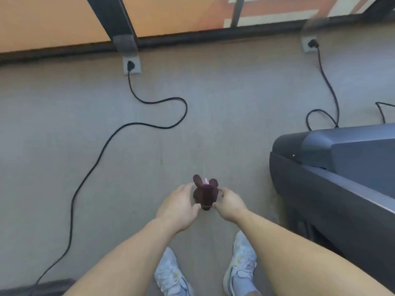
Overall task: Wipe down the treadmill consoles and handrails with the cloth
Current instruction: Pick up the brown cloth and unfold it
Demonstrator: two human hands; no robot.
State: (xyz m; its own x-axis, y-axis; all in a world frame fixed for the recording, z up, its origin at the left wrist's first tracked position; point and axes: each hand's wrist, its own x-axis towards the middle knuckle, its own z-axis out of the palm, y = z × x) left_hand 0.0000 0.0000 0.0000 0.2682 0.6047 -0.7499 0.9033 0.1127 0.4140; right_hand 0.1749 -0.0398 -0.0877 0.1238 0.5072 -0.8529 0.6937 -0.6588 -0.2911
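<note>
A small dark brown cloth (204, 194), bunched up with a bit of pink at its top, hangs between my two hands above the grey floor. My left hand (179, 205) pinches its left side with thumb and fingers. My right hand (230, 202) pinches its right side. Both forearms reach forward from the bottom of the view. The front end of a dark grey treadmill (333, 167) stands at the right; its console and handrails are out of view.
Two black power cables (136, 122) (330, 86) run across the floor from white floor sockets (131, 65) (309, 44) near the orange wall. A dark post (115, 20) rises at the back. My white shoes (241, 265) stand below. Another dark machine edge (38, 288) shows bottom left.
</note>
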